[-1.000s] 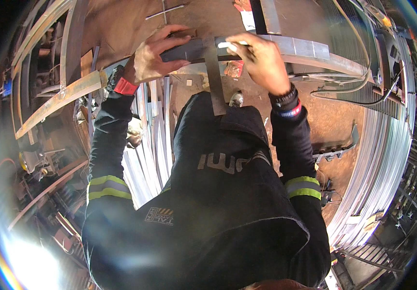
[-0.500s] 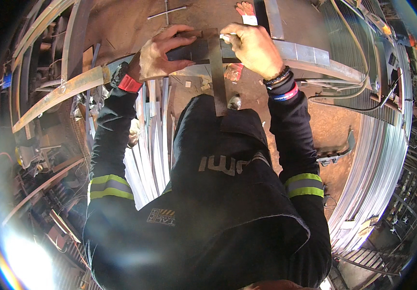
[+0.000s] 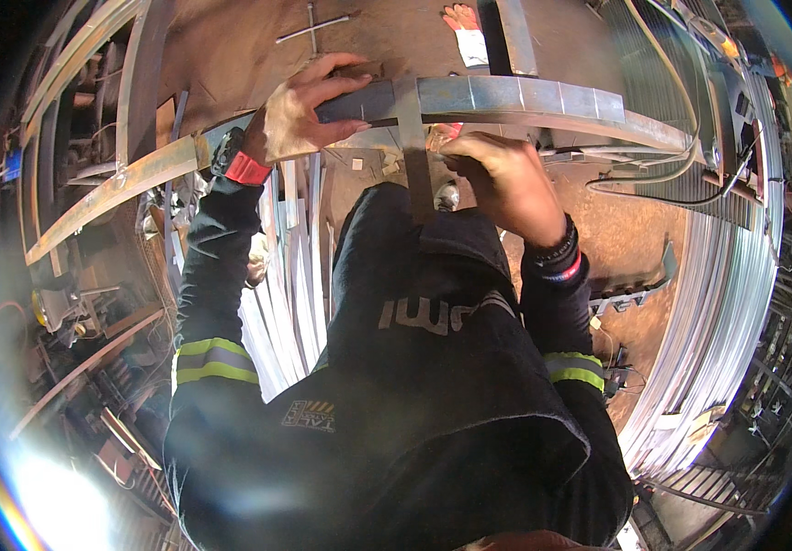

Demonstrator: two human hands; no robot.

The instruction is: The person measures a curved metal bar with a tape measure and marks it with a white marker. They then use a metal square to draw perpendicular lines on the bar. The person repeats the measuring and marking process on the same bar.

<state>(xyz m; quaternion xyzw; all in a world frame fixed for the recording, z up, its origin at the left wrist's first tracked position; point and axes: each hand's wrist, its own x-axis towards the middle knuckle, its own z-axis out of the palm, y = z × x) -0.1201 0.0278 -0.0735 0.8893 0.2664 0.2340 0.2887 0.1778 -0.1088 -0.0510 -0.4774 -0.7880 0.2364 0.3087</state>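
A flat steel square (image 3: 414, 156) lies across a grey steel bar (image 3: 488, 95), its long blade hanging down toward my legs. My left hand (image 3: 299, 115) grips the square and the bar together, fingers over the far edge and thumb on the near side. Pale lines cross the bar to the right of the blade. Just below the bar, right of the blade, my right hand (image 3: 511, 184) is closed with its fingers curled in. Shadow covers its fingertips, and the white chalk seen there a moment ago is hidden.
A four-armed lug wrench (image 3: 313, 32) and a white-and-orange work glove (image 3: 468, 37) lie on the far floor. Long metal strips (image 3: 713, 321) are stacked at the right. Pale bars (image 3: 277, 321) stand by my left leg. A cable (image 3: 653, 184) loops at the right.
My right hand has drawn back from the far edge of the bar, beside the blade, to the near side. My left hand still grips the square and bar.
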